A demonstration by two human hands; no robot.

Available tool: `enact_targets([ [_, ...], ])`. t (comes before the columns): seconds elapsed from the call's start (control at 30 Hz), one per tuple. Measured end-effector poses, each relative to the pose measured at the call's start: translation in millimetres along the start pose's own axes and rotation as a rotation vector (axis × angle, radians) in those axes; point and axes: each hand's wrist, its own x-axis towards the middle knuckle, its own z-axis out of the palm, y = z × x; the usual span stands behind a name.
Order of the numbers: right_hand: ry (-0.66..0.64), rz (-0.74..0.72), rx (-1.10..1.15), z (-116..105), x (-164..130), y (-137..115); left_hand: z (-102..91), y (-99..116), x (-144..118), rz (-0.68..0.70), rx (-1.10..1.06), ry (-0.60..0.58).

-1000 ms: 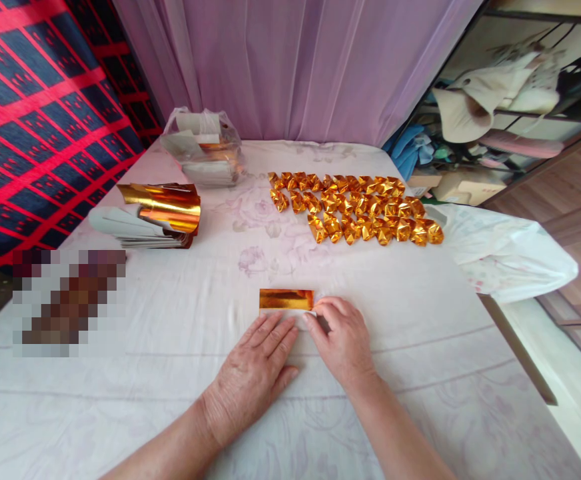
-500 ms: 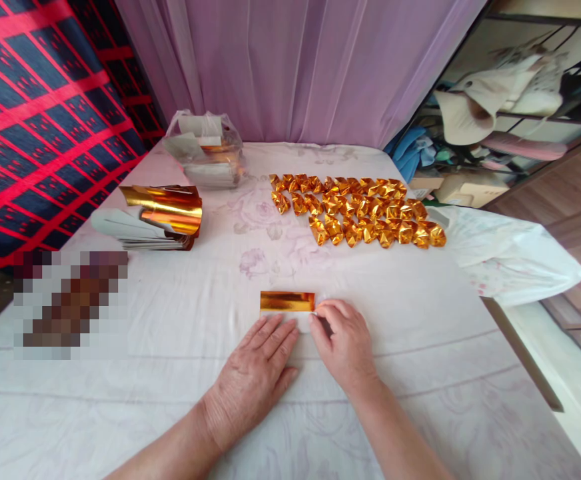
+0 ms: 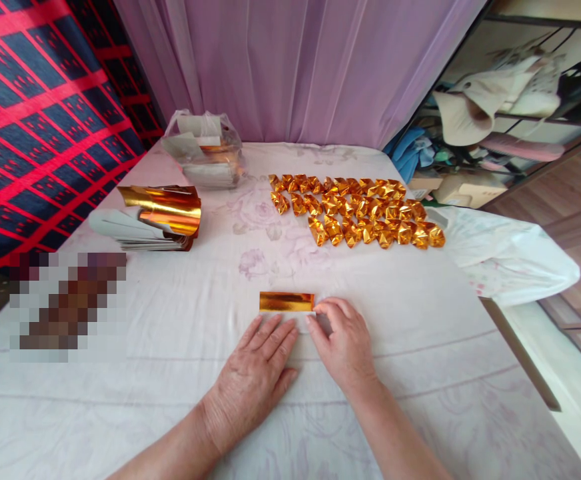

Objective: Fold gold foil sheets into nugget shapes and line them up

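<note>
A sheet of gold foil paper (image 3: 286, 302) lies on the table, folded into a narrow strip with a pale strip along its near edge. My left hand (image 3: 253, 370) rests flat, fingers stretched out, with the fingertips at the paper's near edge. At the strip's right end, my right hand (image 3: 345, 340) is curled, thumb and forefinger closed on the corner. Beyond both hands, several folded gold paper ingots (image 3: 368, 230) sit in rows on the far right part of the table.
Loose gold foil sheets (image 3: 170, 213) are stacked at the left. Behind them stands a clear plastic bag (image 3: 205, 150) of more sheets. A white plastic bag (image 3: 515, 250) hangs by the right edge of the table (image 3: 180, 320). A blurred-out patch (image 3: 68, 307) covers something at far left.
My right thumb has shifted very slightly left along the paper's near edge. The left hand and the folded strip have stayed almost still.
</note>
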Motion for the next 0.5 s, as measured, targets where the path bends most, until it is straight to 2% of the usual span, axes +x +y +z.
enact_targets([
  [0.5,0.001,0.003,0.022,-1.7,0.3,-0.9,2.8,1.1,-0.8,-0.014,0.018,-0.002],
])
